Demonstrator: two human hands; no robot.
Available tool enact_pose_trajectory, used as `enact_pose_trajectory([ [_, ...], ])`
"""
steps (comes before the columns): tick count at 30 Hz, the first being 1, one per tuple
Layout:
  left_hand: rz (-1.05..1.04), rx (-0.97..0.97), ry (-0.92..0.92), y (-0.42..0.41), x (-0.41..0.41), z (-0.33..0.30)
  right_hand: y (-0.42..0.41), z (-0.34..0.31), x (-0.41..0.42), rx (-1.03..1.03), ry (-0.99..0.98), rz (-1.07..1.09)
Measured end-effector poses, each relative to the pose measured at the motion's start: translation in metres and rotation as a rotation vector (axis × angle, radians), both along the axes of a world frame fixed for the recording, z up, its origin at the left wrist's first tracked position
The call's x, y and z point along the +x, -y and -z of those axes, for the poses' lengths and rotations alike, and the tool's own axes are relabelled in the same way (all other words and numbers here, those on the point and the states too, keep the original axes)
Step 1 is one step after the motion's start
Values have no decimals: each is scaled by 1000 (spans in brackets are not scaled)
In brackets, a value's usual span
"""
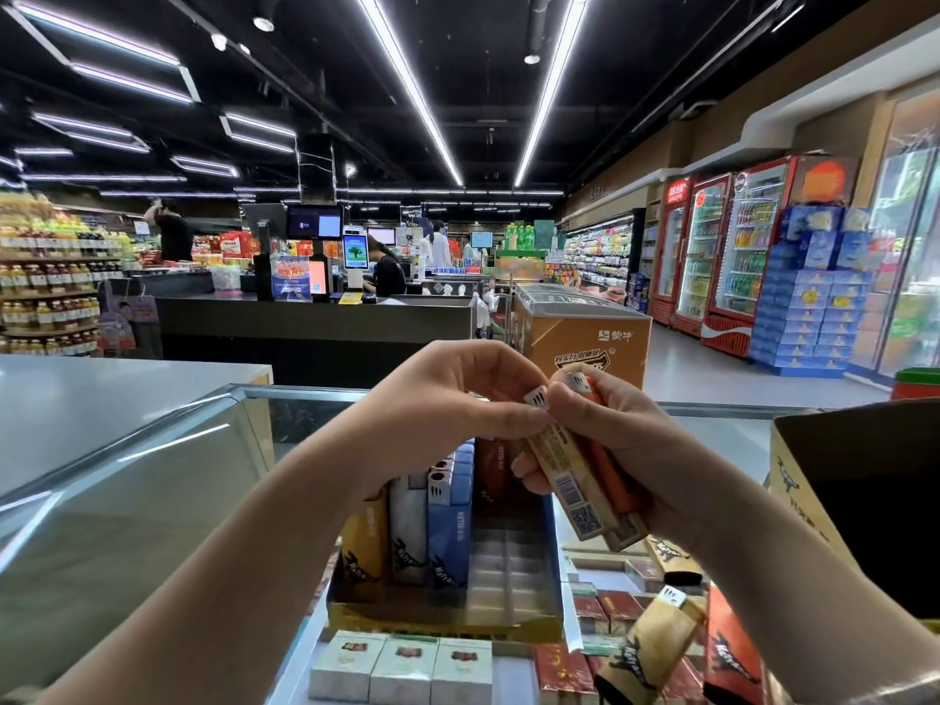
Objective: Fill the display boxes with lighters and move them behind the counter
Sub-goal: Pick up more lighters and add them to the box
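We hold a small bundle of lighters [585, 480] in our right hand [630, 450], fingers curled round two or three of them, a tan one in front and an orange one behind. Our left hand [458, 399] pinches the metal cap of the tan one between thumb and forefinger, ready to draw it free. The bundle's long axis runs from about eleven o'clock, where the caps point up and away, down to five o'clock at the bases. The display box [447, 618] sits directly below at six o'clock on the glass counter [152, 475], its left rows filled with upright yellow, white and blue lighters and its right rows apparently bare, though the hands hide the far end. To do this well, we should slide one lighter out along its own length, turn it cap-up, and seat it in the next free slot without jostling the neighbours. More loose lighters [656, 648] lie at four o'clock.
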State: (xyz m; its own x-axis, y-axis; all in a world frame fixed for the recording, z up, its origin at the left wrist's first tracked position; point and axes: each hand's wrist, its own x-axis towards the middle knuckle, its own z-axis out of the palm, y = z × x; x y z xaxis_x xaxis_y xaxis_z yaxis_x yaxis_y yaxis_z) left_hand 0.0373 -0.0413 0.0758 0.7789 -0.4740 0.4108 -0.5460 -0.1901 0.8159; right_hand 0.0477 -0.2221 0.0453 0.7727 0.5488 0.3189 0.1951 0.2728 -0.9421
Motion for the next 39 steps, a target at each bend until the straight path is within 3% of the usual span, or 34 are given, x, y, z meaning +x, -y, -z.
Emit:
enact_pose_trajectory([
  [3, 4, -58, -21, 0, -1, -2, 2, -1, 2, 2, -51, 86],
  [10, -178, -184, 9, -4, 3, -2, 10, 1, 9, -61, -225, 532],
  [15, -258, -210, -122, -11, 6, -2, 6, 4, 9, -114, -169, 561],
  [20, -223, -205, -136, -15, 8, -5, 6, 3, 10, -112, -165, 579],
  [22, -258, -155, -45, -12, 7, -3, 6, 4, 11, -159, -161, 579],
  [26, -512, 89, 388, -6, 7, 6, -2, 11, 9, -358, -120, 526],
  [28, -577, 134, 488, -5, 7, 7, -5, 13, 9, -414, -123, 509],
  [33, -591, 393, 560, 2, 10, 6, -3, 12, 10, -445, -135, 480],
  [39, -530, 540, 462, 12, 18, 2, 0, 11, 10, -450, -124, 440],
])
